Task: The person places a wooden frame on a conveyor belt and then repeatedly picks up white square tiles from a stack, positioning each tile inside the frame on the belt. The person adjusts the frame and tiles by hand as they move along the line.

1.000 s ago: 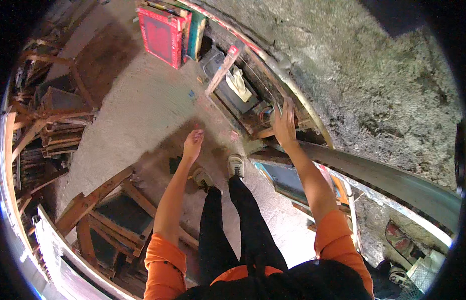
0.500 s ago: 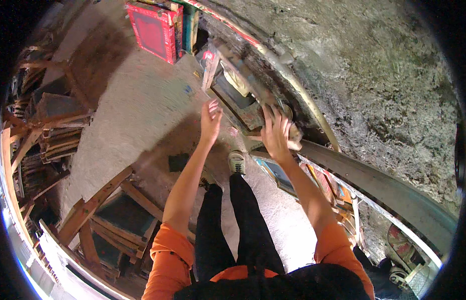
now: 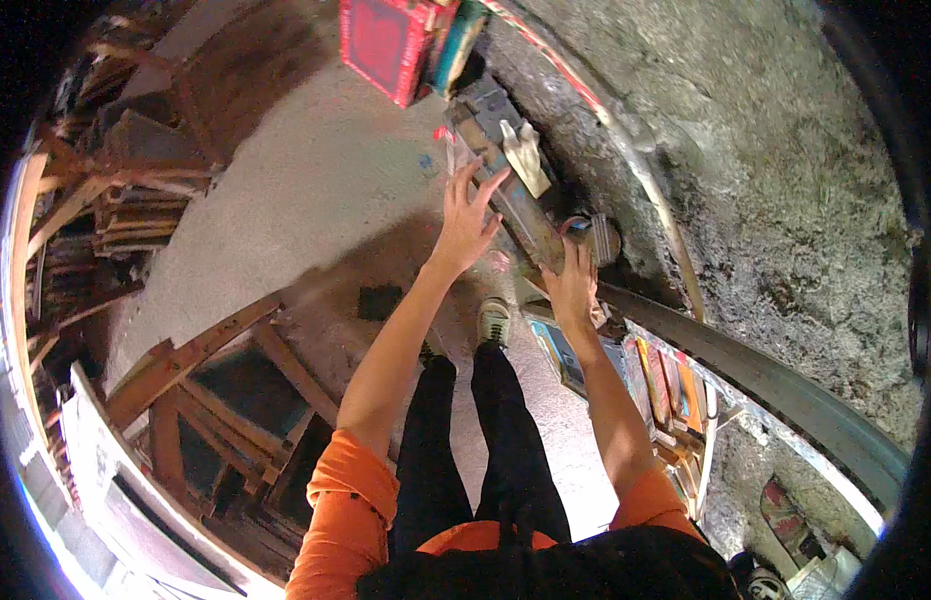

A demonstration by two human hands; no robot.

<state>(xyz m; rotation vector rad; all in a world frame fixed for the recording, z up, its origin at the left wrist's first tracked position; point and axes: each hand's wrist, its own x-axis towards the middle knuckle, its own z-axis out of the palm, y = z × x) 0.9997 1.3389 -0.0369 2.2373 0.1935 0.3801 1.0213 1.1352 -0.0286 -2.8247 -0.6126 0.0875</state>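
Observation:
A long, worn wooden frame [image 3: 530, 215] stands nearly edge-on beside the rough wall. My right hand [image 3: 573, 284] is at its near end, with the thumb on one side and the fingers over the other. My left hand [image 3: 469, 225] is open, fingers spread, with the fingertips near the frame's left side. Whether those fingertips touch it I cannot tell. Just behind the frame is a pale crumpled cloth [image 3: 525, 157]. A round can-like container [image 3: 597, 240] stands to the right, by the wall.
A red-edged framed panel [image 3: 385, 45] stands at the far end. Wooden racks holding stacked frames [image 3: 150, 215] line the left. A grey metal rail [image 3: 755, 365] runs along the right, above colourful framed panels [image 3: 665, 380]. A pipe [image 3: 645, 175] follows the rough wall [image 3: 775, 150].
The wooden frame has turned from showing its dark inner face to nearly edge-on. My left hand has moved right toward it, fingers spreading. The view has shifted, uncovering more of the pale cloth.

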